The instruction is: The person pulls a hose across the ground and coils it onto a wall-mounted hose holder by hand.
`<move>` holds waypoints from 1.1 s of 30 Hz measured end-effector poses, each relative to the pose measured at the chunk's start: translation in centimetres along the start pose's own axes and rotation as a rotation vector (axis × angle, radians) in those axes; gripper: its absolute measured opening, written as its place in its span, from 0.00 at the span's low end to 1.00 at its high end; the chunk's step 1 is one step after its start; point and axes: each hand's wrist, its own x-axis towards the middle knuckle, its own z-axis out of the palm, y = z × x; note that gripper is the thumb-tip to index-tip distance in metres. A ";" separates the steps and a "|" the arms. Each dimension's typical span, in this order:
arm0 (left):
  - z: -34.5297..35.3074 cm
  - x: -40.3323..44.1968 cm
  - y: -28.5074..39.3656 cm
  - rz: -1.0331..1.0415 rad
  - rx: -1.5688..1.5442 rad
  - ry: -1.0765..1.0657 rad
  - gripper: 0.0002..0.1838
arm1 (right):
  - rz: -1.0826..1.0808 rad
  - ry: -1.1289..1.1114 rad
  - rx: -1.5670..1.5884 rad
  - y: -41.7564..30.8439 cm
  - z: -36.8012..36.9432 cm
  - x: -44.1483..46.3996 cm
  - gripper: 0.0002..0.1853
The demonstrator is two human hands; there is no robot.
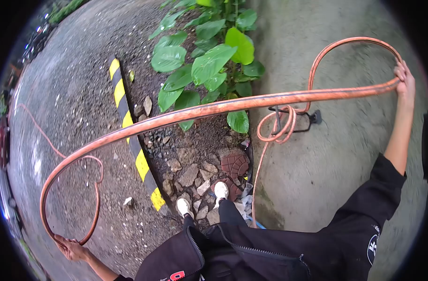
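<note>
A long orange hose (214,108) with a dark stripe stretches in an arc between my two hands. My left hand (73,249) is closed around it at the lower left, where the hose bends into a loop and trails off across the ground. At the far right, my right hand (404,78) grips the hose with the arm stretched out. From there it curves back to a coil (285,125) hanging on a dark metal bracket (312,120) on the wall. Below the coil, a length of hose runs down along the wall.
A leafy green plant (209,61) grows beside the grey concrete wall (359,154). A yellow-and-black striped curb (138,152) borders the gravel ground (82,84). Loose stones (188,175) and reddish paving pieces (235,165) lie around my white shoes (221,191). Vehicles show at the left edge.
</note>
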 end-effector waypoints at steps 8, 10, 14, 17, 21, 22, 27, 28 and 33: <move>2.1 7.9 -2.9 0.014 -0.136 -0.077 0.16 | 0.110 0.297 -0.107 -12.2 -5.8 -35.8 0.16; 2.7 8.6 -2.4 0.069 -0.058 -0.100 0.17 | 0.119 0.540 -0.134 -9.8 -4.2 -45.9 0.14; 5.1 12.0 -4.7 0.190 -0.081 -0.354 0.19 | 0.202 0.894 -0.138 -3.1 -8.5 -62.3 0.19; 7.9 11.8 -1.2 0.247 -0.059 -0.417 0.19 | 0.311 0.991 -0.120 4.8 -9.2 -69.5 0.24; 10.0 11.4 3.9 0.211 -0.088 -0.496 0.19 | 0.587 1.167 0.010 18.5 -13.6 -75.6 0.19; 10.4 11.8 4.3 0.207 -0.107 -0.513 0.19 | 0.650 1.219 0.129 22.5 -14.3 -76.8 0.16; 9.3 13.3 4.7 0.318 -0.151 -0.570 0.17 | 1.044 1.234 -0.071 41.8 -8.4 -75.6 0.07; 8.7 12.9 4.6 0.342 -0.119 -0.577 0.17 | 1.099 1.207 -0.132 46.6 -7.6 -75.1 0.08; 6.0 15.6 -0.3 0.651 0.146 -0.510 0.20 | 1.030 0.939 -0.091 69.2 -1.7 -66.0 0.22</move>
